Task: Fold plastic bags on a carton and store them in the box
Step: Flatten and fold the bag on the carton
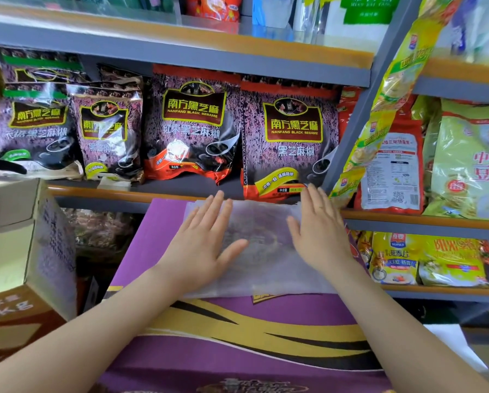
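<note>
Translucent plastic bag (261, 248) lying flat on the far part of the purple carton (237, 350). Left hand (200, 245) and right hand (319, 234) pressing on it side by side, fingers straight and spread, palms down, gripping nothing. Open cardboard box (25, 251) standing at left. Sesame packets (192, 126) lining the far shelf (181, 51).

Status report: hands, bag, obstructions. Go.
Left hand and right hand open, flat on plastic bag. Bag spread on purple carton. Nothing in the way.
</note>
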The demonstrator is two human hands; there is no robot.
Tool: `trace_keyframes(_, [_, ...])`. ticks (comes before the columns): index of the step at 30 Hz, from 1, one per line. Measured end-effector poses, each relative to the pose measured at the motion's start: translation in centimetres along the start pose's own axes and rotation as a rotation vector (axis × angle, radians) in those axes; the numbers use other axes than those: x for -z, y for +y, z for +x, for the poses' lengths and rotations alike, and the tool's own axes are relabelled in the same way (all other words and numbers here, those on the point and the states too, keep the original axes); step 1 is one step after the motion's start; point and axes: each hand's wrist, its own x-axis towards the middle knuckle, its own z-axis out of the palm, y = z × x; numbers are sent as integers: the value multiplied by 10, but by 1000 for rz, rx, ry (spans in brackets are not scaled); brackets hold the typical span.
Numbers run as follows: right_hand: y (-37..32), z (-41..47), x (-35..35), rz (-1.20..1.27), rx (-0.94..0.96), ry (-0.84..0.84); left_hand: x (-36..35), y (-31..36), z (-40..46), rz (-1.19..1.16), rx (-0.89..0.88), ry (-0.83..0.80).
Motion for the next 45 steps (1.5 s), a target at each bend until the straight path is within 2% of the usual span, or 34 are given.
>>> trace_keyframes(4, [2, -12, -20, 29, -25, -294, -14, 8, -17, 134, 143, -148])
trace_keyframes(10, [0, -10, -22, -9, -96, -334, -17, 6, -6, 196, 119, -218])
trace_keyframes(12, [-7, -6, -15, -28, 15, -307, -18, 6, -5, 207, 114, -234])
trace_keyframes(14, [-20, 3, -9, 18, 267, -248, -18, 6, -2, 217, 104, -247])
trace_keyframes(17, [-38, 19, -12, 28, 503, -326, -15, 5, 4, 246, 43, -239])
trace_keyframes(20, [-37, 25, -26, -9, 503, -397, -9, 0, 12, 181, -29, -220])
trace_keyframes(25, [-36, 30, -21, -6, 505, -511, 0, -18, 42, 9, -140, -292])
trace_keyframes(29, [-34, 21, -8, 0, 504, -613, 0, -23, 40, 101, -123, -358])
trace_keyframes(32, [-30, -11, -4, -74, 497, -555, -8, -25, 36, 172, -132, -380])
trace_keyframes(41, [-26, -36, -10, -4, 469, -452, -9, -17, 35, 280, -181, -482])
trace_keyframes(45, [-26, -31, -5, 103, 386, -532, -5, -16, 36, 259, -154, -525])
